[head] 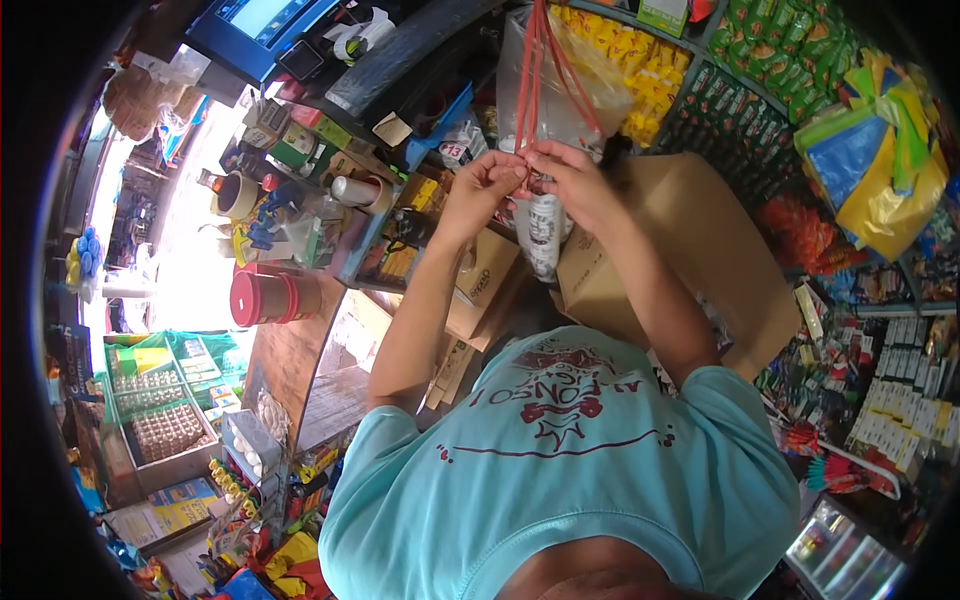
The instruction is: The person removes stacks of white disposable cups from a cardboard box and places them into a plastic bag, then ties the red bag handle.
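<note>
My left hand (484,186) and my right hand (574,180) meet in front of me, fingertips pinched together on strands of red plastic twine (534,82). The strands run upward from my fingers past a translucent plastic bag (517,56). Right below my fingers hangs or stands a long white sleeve with dark print (540,232), perhaps stacked cups. Whether the twine is tied to it is hidden by my fingers. By my right forearm is a large open cardboard box (675,217). A smaller cardboard box (486,281) lies beyond my left forearm.
Hanging snack packets (630,67) and a bundle of coloured plastic bags (877,157) are at the upper right. On the left, a counter (289,352) bears red-lidded tubs (259,296); egg trays (169,431) are nearby. A monitor (259,26) stands at the upper left.
</note>
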Motion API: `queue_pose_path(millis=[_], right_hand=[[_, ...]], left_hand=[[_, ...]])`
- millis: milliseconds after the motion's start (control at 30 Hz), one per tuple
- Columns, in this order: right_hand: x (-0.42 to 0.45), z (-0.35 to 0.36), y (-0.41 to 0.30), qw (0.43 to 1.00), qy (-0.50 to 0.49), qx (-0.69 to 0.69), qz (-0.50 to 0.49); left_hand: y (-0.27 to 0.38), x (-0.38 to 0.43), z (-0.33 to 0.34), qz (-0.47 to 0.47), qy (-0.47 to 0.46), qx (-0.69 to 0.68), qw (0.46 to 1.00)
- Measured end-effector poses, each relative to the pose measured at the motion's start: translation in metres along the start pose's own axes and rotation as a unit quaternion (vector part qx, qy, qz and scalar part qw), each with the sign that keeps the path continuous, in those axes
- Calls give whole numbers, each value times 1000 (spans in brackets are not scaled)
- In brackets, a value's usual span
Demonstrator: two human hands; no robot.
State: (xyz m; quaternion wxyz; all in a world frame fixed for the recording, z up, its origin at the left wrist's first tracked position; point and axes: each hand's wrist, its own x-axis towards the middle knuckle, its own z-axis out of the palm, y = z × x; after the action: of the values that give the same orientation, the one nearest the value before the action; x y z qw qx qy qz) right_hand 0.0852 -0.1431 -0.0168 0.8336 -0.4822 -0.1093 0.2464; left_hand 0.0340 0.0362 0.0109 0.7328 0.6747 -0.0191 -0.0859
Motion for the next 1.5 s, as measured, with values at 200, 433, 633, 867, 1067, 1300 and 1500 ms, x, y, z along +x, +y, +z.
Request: queue_pose_path(millis=[200, 433, 633, 867, 1067, 1300, 1500], right_hand=[[-1, -4, 4, 996, 30, -69, -49], [-8, -4, -4, 994, 45, -80, -65], [-10, -7, -3, 995, 39, -70, -67], [-18, -3, -4, 995, 44, -60, -65], [-27, 7, -9, 996, 37, -55, -63], [-35, 12, -8, 993, 30, -78, -84], [-44, 12, -14, 994, 34, -99, -39]], left_hand=[[-5, 0, 4, 35, 26, 25, 999], [-2, 2, 16, 178, 106, 239, 949], [-5, 6, 18, 149, 39, 124, 980], [-6, 8, 15, 96, 34, 26, 994], [6, 6, 21, 50, 41, -76, 995], [0, 6, 18, -7, 23, -63, 998], [-5, -1, 20, -30, 10, -126, 992]])
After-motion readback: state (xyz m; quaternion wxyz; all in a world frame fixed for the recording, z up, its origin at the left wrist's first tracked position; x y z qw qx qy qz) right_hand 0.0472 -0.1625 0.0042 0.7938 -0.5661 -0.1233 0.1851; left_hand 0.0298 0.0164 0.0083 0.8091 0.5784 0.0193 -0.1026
